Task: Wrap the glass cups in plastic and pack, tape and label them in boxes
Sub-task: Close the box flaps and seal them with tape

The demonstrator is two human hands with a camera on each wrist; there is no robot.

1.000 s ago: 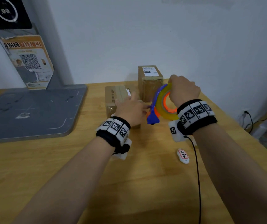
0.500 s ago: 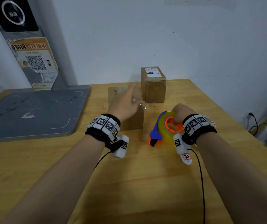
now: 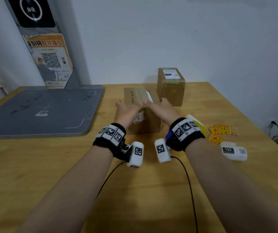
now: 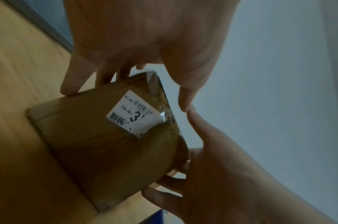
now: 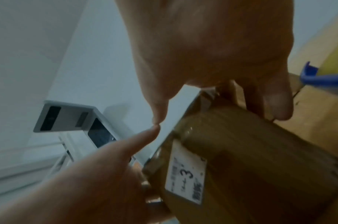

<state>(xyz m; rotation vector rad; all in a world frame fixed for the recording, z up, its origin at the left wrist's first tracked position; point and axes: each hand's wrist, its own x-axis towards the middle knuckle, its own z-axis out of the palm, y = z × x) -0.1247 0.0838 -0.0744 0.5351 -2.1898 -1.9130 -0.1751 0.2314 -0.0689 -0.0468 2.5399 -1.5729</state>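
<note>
1. I am taking hold of the near box [image 3: 143, 115], which is sitting on the desk [image 3: 135, 190] at about 12 o'clock from me. My left hand [image 3: 126, 113] is cupping its left side and my right hand [image 3: 160, 108] its right, fingers spread and fairly straight against the cardboard, thumbs meeting at the top near edge.
2. Judging by the glossy strip along its top, I am at the taping stage and pressing the seal down, or about to turn the box.
3. The next move is probably calling for a label: the slips [image 3: 223, 132] at 2 o'clock and the white roll [image 3: 234, 152] marked 102 are lying near.
4. The far box [image 3: 171, 84] at 1 o'clock is already wearing a label.
5. The tape dispenser [image 5: 321, 75] is mostly hiding behind my right wrist.
6. I cannot see any cups, nor tell whether the tape is running fully round; the wrist views are blurring.
</note>
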